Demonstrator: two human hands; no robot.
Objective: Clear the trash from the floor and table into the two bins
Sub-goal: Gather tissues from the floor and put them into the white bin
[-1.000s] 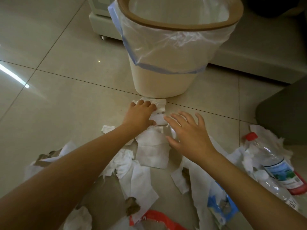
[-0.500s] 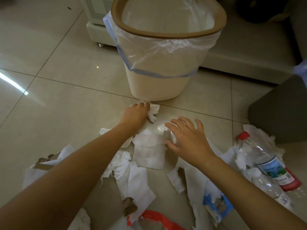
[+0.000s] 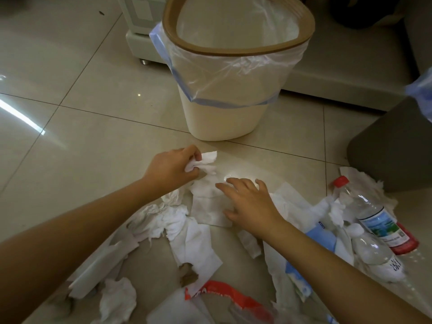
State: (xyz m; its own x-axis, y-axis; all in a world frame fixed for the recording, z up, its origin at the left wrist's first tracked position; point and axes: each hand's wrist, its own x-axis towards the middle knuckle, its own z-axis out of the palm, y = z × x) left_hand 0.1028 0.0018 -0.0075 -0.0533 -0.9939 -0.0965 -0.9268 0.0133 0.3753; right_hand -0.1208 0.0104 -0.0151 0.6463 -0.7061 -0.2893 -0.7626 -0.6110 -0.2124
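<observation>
A cream bin (image 3: 224, 122) with a brown rim and a clear liner stands on the tiled floor straight ahead. A dark grey bin (image 3: 397, 148) sits at the right edge. White tissues litter the floor in front of me. My left hand (image 3: 173, 168) grips a crumpled white tissue (image 3: 207, 160) just in front of the cream bin. My right hand (image 3: 251, 202) lies with fingers spread on a flat white tissue (image 3: 208, 206). Clear plastic bottles (image 3: 371, 216) lie to the right.
More tissue scraps (image 3: 194, 244), a red and white wrapper (image 3: 224, 293), a blue and white packet (image 3: 325, 239) and a white card strip (image 3: 102, 267) lie near me. A white wheeled unit (image 3: 140, 31) stands behind the cream bin. A low pale ledge (image 3: 350, 76) runs along the back right.
My left hand has closed on the tissue by the cream bin and drawn it back toward me. My right hand has slid nearer, onto the flat tissue.
</observation>
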